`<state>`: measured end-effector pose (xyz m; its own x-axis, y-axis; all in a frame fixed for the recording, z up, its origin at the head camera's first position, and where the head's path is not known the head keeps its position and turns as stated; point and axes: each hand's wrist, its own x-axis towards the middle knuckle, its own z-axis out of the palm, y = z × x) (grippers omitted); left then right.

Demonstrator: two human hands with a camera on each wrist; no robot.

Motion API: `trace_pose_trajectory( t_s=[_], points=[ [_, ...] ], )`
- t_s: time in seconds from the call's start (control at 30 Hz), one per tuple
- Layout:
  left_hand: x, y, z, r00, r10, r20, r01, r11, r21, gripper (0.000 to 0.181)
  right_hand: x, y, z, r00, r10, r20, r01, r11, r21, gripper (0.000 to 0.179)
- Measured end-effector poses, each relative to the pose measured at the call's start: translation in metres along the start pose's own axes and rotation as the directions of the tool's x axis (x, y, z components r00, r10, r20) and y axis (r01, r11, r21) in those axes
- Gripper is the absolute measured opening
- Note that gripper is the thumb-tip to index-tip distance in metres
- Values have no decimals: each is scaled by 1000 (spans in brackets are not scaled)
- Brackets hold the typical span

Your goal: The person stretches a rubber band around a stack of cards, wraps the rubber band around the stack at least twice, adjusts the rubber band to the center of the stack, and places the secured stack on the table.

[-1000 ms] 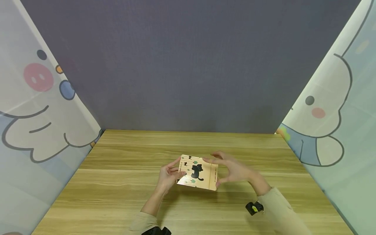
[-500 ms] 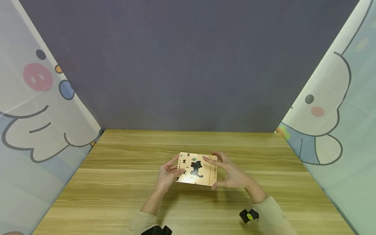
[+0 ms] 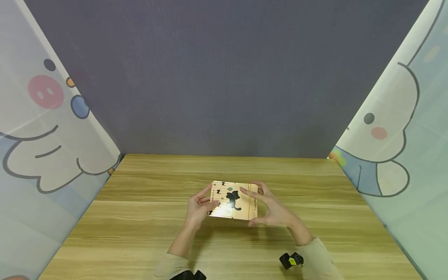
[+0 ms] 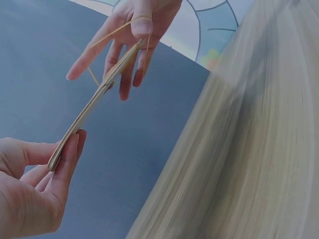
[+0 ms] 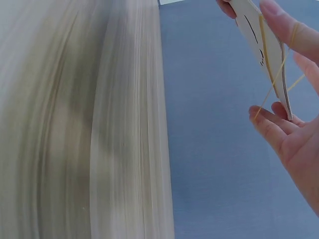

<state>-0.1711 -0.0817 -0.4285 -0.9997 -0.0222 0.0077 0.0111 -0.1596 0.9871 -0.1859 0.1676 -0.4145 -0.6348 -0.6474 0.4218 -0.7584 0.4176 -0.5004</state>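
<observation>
Booklet: held in the air above the middle of the desk [image 3: 157, 233], cat print up; 12 o'clock is taken as away from the person in the head view. The booklet [image 3: 233, 200] is tilted, and a shadow is cast at its 6 o'clock.
Left hand: placed at the booklet's 9 o'clock; the edge is pinched by the left hand [image 3: 198, 210] between thumb on top and fingers beneath.
Right hand: placed at 3 o'clock, fingers and thumb spread wide; by the right hand [image 3: 273, 208] an elastic is kept taut. Whether the booklet is touched by its fingertips cannot be told.
Band: one run of the band [image 5: 271, 86] is laid across the cover near its 3 o'clock edge; other runs are stretched off it over the spread fingers.
Snap: if a fingertip were slipped early, the band could be sprung off toward 3 o'clock or onto the fingers, its tension being the cause.
Twist: support is seen mainly at 9 o'clock, so the booklet could be swung or pulled loose by an uneven tug.
Edge: with the band so near the 3 o'clock edge, it could be slid off, or a corner bent, if pulled outward.
</observation>
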Motion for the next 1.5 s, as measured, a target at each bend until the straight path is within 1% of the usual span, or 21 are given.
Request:
trace_pose_trajectory(
  t_s=[0.13, 0.3, 0.4, 0.53, 0.57, 0.67, 0.77, 0.83, 0.87, 0.93, 1.03, 1.07, 1.1, 1.2, 1.27, 1.33, 1.37, 1.4, 1.43, 1.5],
  points=[
    [0, 0, 0, 1000, 4, 4, -4, 1000, -10, 60, -1, 0, 3, 999, 18, -29, -18, 1000, 6, 87],
    [0, 2, 0, 1000, 6, -1, -6, 1000, -7, 60, -1, 2, 6, 997, -11, -72, 13, 1000, 21, 85],
    [-1, 3, 0, 1000, -7, -8, 7, 1000, -11, 60, 2, -11, 1, 994, -36, -105, 42, 998, 56, 83],
    [-1, 4, -1, 1000, -24, -14, 23, 999, -29, 60, 7, -26, -5, 988, -59, -143, 78, 989, 128, 79],
    [0, 4, -1, 1000, -27, -15, 26, 999, -33, 60, 7, -26, -5, 987, -58, -148, 80, 986, 146, 79],
    [0, 5, -1, 999, -34, -22, 33, 999, -42, 60, 6, -24, -2, 989, -28, -148, 59, 976, 210, 78],
    [1, 5, 0, 999, -40, -30, 38, 998, -49, 60, 4, -17, 4, 987, 18, -163, 30, 958, 284, 76],
    [1, 6, 0, 998, -44, -38, 42, 998, -55, 60, 2, -10, 9, 982, 51, -183, 14, 940, 340, 76],
    [2, 6, 1, 998, -43, -41, 41, 998, -56, 60, 1, -6, 11, 978, 70, -198, 11, 924, 382, 76],
    [2, 7, 1, 998, -41, -48, 39, 998, -56, 60, -1, 1, 16, 968, 92, -234, 23, 894, 448, 76],
    [3, 8, 2, 997, -36, -62, 33, 998, -56, 61, -1, 6, 23, 954, 113, -276, 45, 861, 507, 75],
    [4, 9, 3, 997, -33, -67, 30, 998, -56, 62, -2, 7, 24, 951, 115, -287, 50, 858, 511, 74],
    [4, 9, 3, 997, -28, -72, 24, 998, -55, 62, -2, 7, 26, 947, 115, -300, 54, 864, 501, 73],
    [5, 10, 4, 996, -17, -90, 12, 999, -52, 62, -1, 5, 28, 933, 148, -329, 36, 870, 492, 75],
    [6, 10, 5, 995, -8, -102, 3, 999, -49, 62, -1, 2, 28, 919, 211, -333, -11, 858, 513, 77],
    [7, 10, 6, 994, 0, -111, -5, 999, -45, 62, 0, -3, 28, 900, 297, -319, -72, 824, 563, 77],
    [7, 9, 6, 993, 2, -116, -8, 999, -46, 62, 0, -5, 29, 886, 348, -306, -115, 804, 583, 76],
    [7, 9, 7, 993, 5, -121, -11, 999, -49, 62, 1, -8, 29, 870, 398, -292, -155, 782, 604, 73],
    [8, 9, 7, 992, 6, -124, -12, 999, -51, 61, 1, -11, 29, 850, 449, -275, -192, 751, 632, 71],
    [8, 9, 9, 991, 1, -135, -9, 998, -55, 61, 2, -16, 30, 813, 527, -247, -248, 697, 672, 66]
  ],
)
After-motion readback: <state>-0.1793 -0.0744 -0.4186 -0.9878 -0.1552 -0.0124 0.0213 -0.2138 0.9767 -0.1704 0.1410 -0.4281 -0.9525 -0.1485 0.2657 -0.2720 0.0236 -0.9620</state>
